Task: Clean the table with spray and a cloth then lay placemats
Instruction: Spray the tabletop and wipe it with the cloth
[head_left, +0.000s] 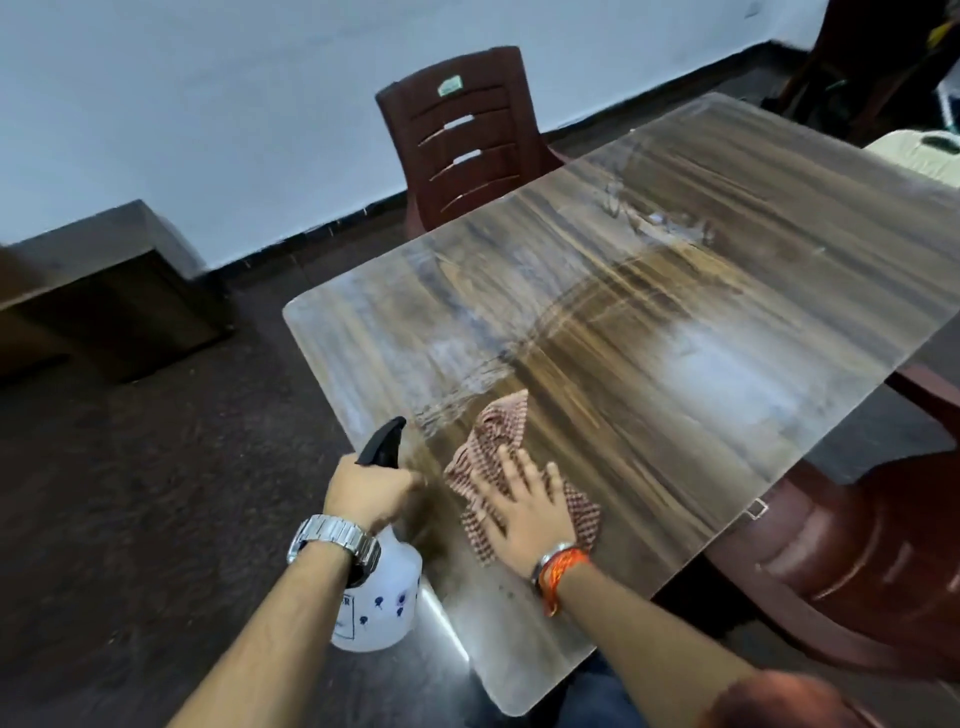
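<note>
— Where is the cloth (511, 467)?

— The checked red and white cloth lies crumpled on the table (675, 332), near its near-left corner. The right hand (524, 512) presses flat on it, fingers (511, 470) spread apart and stretched out, not gripping.

— And the spray bottle (379, 587)?

— Just past the table's left edge, by the same corner. The left hand (366, 491) is wrapped around its neck under the black nozzle, fingers closed on it; the nozzle points across the table.

— Room to move?

— The wood-grain top ahead is bare, with wet streaks and smears toward the far end. A brown chair (467, 140) stands at the far-left edge, another chair (857, 561) at the right edge.
</note>
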